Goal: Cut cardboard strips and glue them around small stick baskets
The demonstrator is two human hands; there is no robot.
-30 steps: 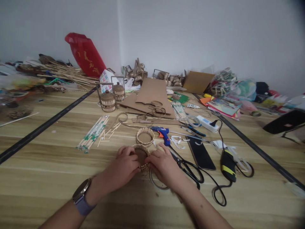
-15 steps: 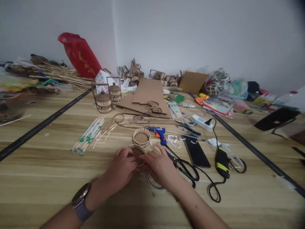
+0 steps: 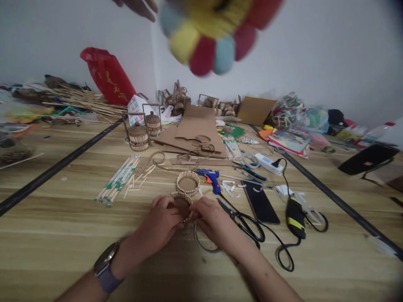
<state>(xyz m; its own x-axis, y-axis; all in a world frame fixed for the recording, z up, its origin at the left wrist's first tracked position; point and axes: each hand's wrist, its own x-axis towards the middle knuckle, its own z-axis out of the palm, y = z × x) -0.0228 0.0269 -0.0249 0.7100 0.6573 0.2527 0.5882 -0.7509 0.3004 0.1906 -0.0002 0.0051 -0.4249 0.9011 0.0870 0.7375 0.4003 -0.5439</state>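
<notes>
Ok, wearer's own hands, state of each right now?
Left hand: closed, holding the nearer stick-walled ring by its left side.
Right hand: partly curled at that ring's right rim; grip cannot be told.

Wooden table [image 3: 56,235] (black-striped): stick-walled ring [image 3: 188,183], glue gun [image 3: 214,180], scissors [image 3: 232,213], phone [image 3: 262,203], bagged sticks [image 3: 118,181].

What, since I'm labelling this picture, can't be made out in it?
All in the head view:
- Near stick-sided ring: left side hidden by the left hand.
- Grey hoop: partly hidden by the right hand.
- Flower-shaped plush: blurred, top edge cuts it off.
- Another person's hand: cut off likewise.
- White bottle: print too small.
</notes>
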